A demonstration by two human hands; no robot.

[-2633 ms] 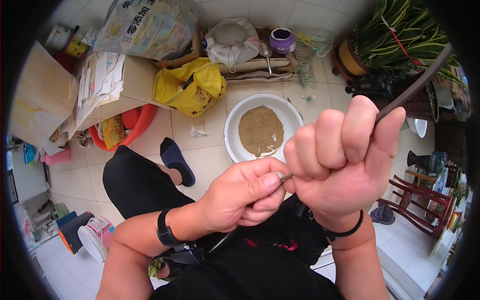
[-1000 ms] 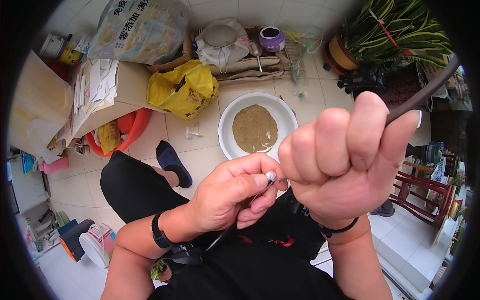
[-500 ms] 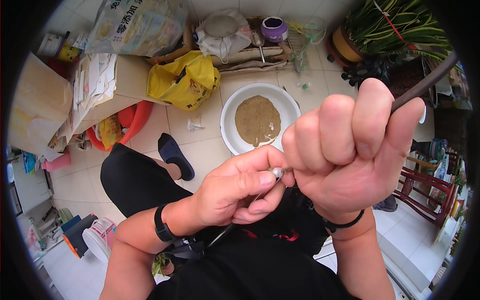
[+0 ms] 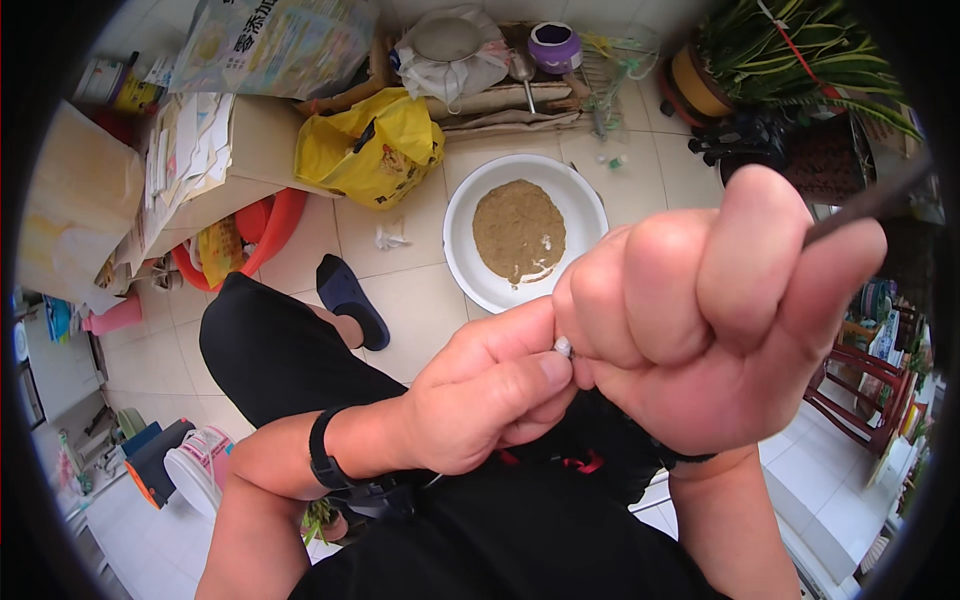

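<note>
My right hand (image 4: 715,310) is a raised fist, close to the camera, clenched around a thin dark rod (image 4: 868,205) that sticks out toward the upper right. My left hand (image 4: 490,395) presses against the fist from the left. Its thumb and forefinger pinch a small silvery piece (image 4: 563,346) at the rod's lower end. A black band sits on each wrist. Below the hands are my black shorts and a bent leg.
On the tiled floor stands a white basin (image 4: 480,275) holding brown mash. Behind it lie a yellow bag (image 4: 370,150), a large printed sack (image 4: 280,40), a red tub (image 4: 275,225), a cardboard box with papers, a potted plant (image 4: 780,50) and a dark slipper (image 4: 345,295).
The hands have stayed joined, shifting slightly. The fist has come a little closer to the camera, and the view has tilted a bit.
</note>
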